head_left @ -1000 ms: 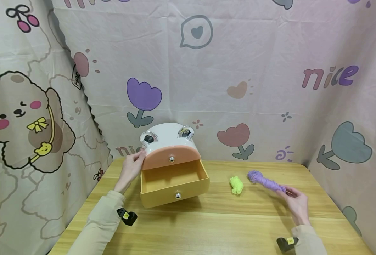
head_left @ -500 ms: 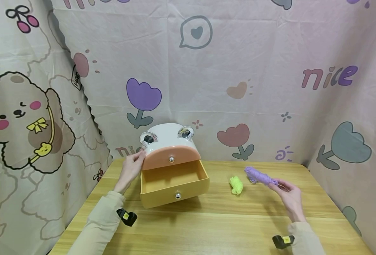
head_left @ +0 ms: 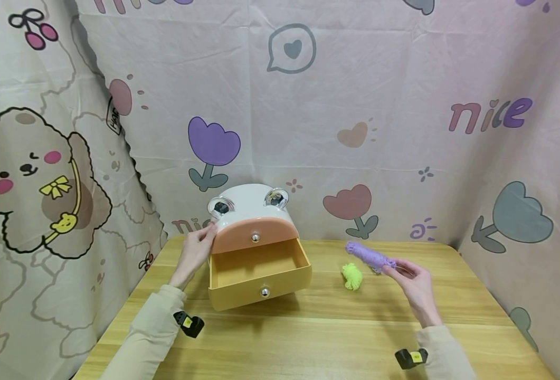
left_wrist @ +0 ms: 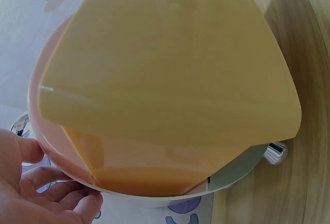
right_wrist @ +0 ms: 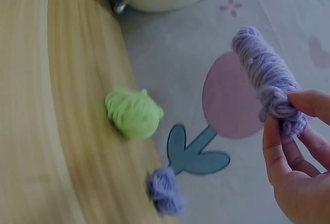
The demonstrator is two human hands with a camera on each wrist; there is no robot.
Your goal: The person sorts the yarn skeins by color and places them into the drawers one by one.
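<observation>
A frog-faced drawer box [head_left: 251,200] with a white top, two silver-rimmed eyes and an orange upper drawer [head_left: 237,236] stands left of centre. Its yellow lower drawer [head_left: 241,294] is pulled out, with a bare inside. My left hand [head_left: 195,252] holds the box's left edge, its curled fingers at the rim in the left wrist view. My right hand [head_left: 415,287] pinches one end of a purple yarn skein [head_left: 367,256], raised over the table. The skein's other end points up and left. A lime-green yarn bundle [head_left: 352,276] lies between the box and my right hand.
A second, smaller purple yarn bundle [right_wrist: 165,190] lies on the wooden table [head_left: 280,343] near the green one, mostly hidden behind the held skein in the head view. Printed curtains [head_left: 403,68] hang along the back and sides.
My right hand has moved left with the purple skein, towards the green bundle. My left hand and the drawer box have stayed in place.
</observation>
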